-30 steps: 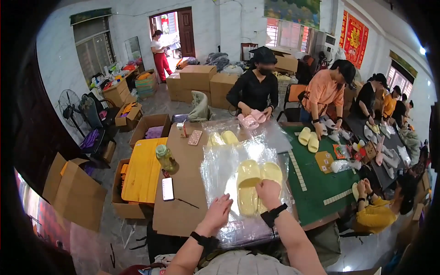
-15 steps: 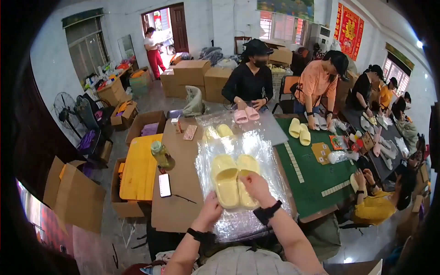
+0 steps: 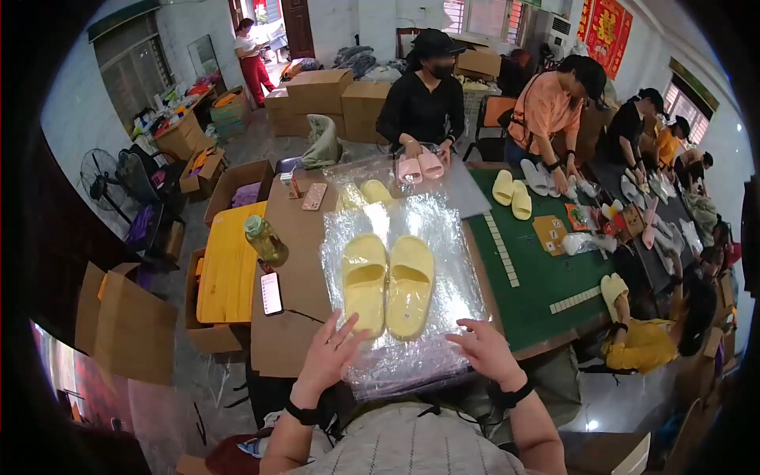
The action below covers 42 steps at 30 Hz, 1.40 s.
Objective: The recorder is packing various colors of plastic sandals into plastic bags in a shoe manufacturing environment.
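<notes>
Side by side on a stack of clear plastic bags [image 3: 451,277] lies a pair of pale yellow slippers, a left slipper [image 3: 364,297] and a right slipper [image 3: 410,305], toes pointing away from me. Whether a layer of plastic covers them I cannot tell. My left hand [image 3: 331,352] is open beside the left slipper's heel, fingertips at or just over its edge. Apart from the slippers, my right hand [image 3: 483,348] hovers open over the right side of the bags, fingers spread and holding nothing. Another yellow pair [image 3: 372,191] shows beyond the stack.
Left of the bags are a phone [image 3: 271,294], a green-lidded bottle [image 3: 265,239] and a pink phone-like case [image 3: 314,196]. A yellow lid [image 3: 231,265] tops a box beside the table. Across from me a co-worker handles pink slippers [image 3: 419,165]; a green mat [image 3: 526,277] lies right.
Both hands have let go of the slippers and moved apart, nearer to me. The slippers, held tilted before, now lie flat and straight on the bags.
</notes>
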Tool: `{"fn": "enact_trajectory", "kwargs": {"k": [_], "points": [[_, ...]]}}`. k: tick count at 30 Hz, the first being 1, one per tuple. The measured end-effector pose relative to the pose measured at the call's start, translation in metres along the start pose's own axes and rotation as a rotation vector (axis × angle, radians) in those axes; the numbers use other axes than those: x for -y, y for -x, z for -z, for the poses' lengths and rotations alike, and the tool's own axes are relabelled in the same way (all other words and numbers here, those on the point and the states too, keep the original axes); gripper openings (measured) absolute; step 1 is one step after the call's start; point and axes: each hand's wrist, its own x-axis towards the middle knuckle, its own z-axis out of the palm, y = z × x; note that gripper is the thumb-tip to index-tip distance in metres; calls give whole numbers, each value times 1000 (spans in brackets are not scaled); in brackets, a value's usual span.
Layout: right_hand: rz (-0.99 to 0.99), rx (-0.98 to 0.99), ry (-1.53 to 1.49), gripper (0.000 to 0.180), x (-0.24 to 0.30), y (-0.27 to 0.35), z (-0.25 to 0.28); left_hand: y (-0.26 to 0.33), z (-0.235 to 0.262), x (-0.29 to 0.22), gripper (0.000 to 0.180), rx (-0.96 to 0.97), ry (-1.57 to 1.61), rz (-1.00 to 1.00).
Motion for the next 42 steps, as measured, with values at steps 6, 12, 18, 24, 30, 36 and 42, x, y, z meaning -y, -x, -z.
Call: {"fn": "enact_trajectory", "kwargs": {"k": [6,12,18,24,30,36,42], "points": [[75,149,14,37,-23,3,4,16,0,15,32,33,103,-158],[68,150,30,40,-20,11,9,25,-1,9,32,-2,131,-72],[80,120,-29,23,-27,16,5,31,13,4,29,-43,249,-19],[22,14,-115,10,-23,12,5,36,-2,13,19,-105,319,7],[-181,-218,-206,10,-43,9,-13,29,-25,22,9,-119,392,168],[-452,-377,-136,15,-65,-15,-25,-6,-43,7,16,-143,916,748],[-318,-550,298,26,-7,-39,-25,-16,-45,-1,25,-74,695,878]]}}
